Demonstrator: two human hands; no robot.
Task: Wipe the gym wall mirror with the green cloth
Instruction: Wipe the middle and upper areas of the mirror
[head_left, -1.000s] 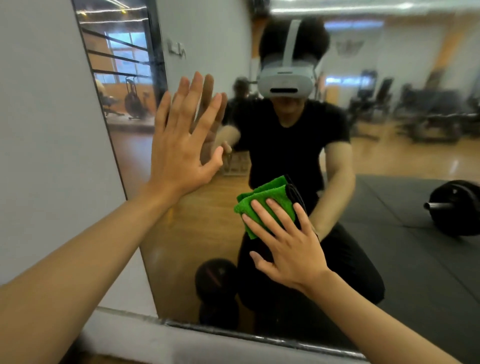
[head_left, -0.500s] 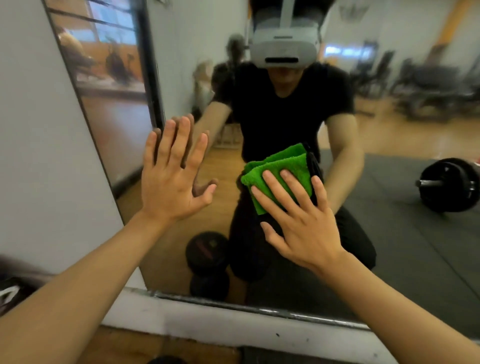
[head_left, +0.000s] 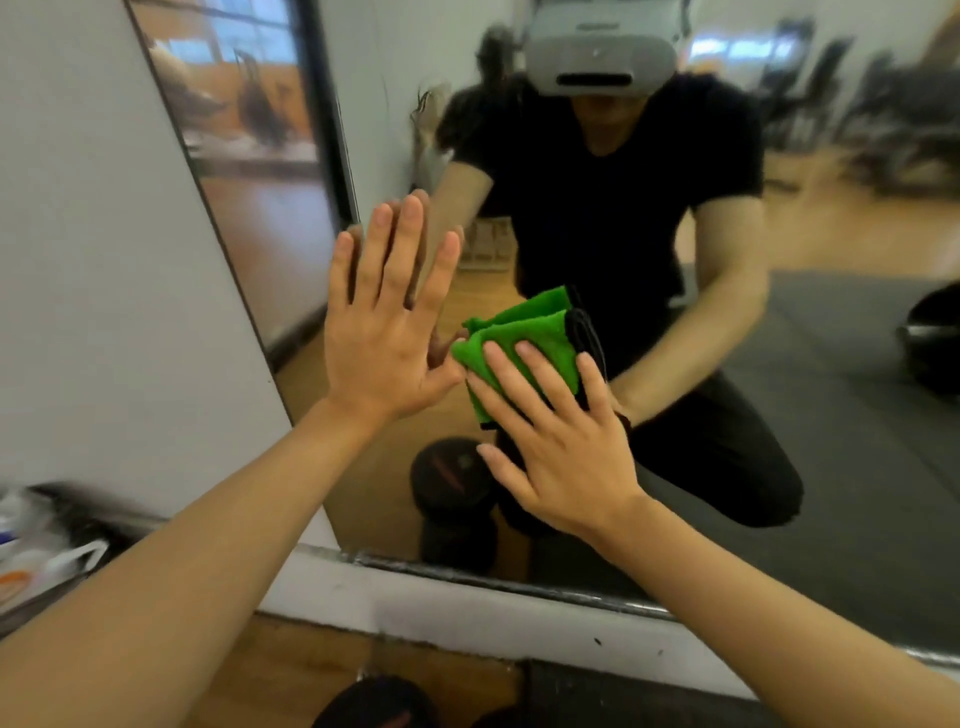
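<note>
The wall mirror (head_left: 831, 364) fills the middle and right of the view and reflects a crouching person in black. A folded green cloth (head_left: 524, 338) lies flat against the glass low down. My right hand (head_left: 556, 441) presses it there with straight, spread fingers. My left hand (head_left: 384, 332) rests flat on the mirror just left of the cloth, fingers pointing up, its thumb side touching the cloth's edge.
A grey wall (head_left: 93, 260) borders the mirror on the left. A white ledge (head_left: 467, 608) runs under the mirror's metal bottom edge. A black dumbbell (head_left: 374, 706) sits on the wooden floor below; white bags (head_left: 36, 551) lie at far left.
The view has tilted down. My right hand has slid the cloth leftward until it meets my left hand, which stays flat on the glass.
</note>
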